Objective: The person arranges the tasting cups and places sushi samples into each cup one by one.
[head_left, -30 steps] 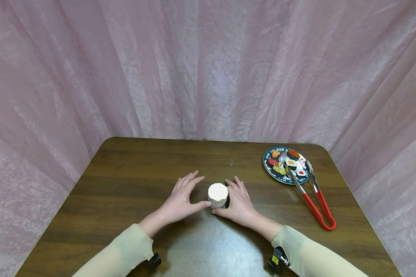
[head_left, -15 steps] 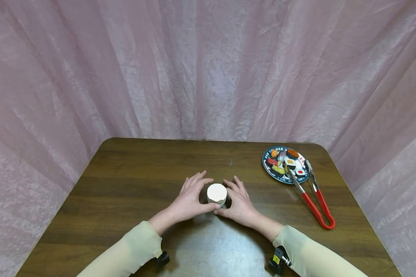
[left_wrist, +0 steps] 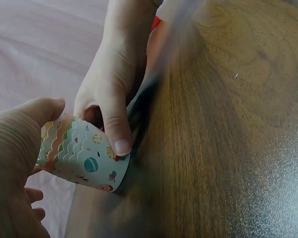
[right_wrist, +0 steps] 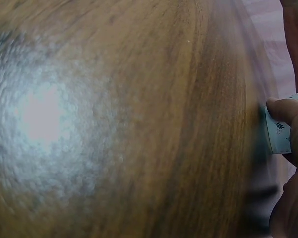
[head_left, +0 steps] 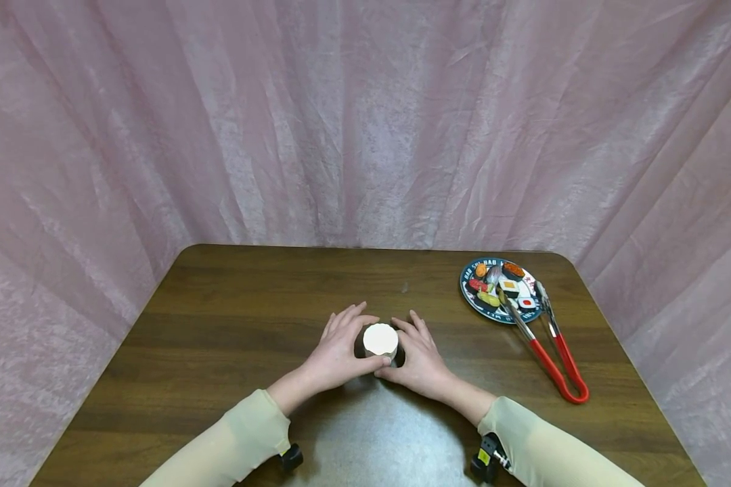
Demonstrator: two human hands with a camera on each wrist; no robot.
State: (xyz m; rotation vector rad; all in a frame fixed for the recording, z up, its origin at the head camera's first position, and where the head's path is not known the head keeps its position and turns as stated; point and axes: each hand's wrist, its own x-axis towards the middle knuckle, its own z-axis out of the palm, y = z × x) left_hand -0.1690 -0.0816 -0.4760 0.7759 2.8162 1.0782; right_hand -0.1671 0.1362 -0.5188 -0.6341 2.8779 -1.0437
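Pink curtains hang behind the brown table, where we see paper cups stacked around its middle. The right hand grips them, thumb against their side; the left hand curves widely parted fingers round their scalloped edges. Tongs lean on a plate.

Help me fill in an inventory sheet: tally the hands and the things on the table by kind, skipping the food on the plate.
Hands: 2, the left hand and the right hand
Stack of paper cups: 1, counted as one
Plate: 1
Tongs: 1 pair
Total: 5
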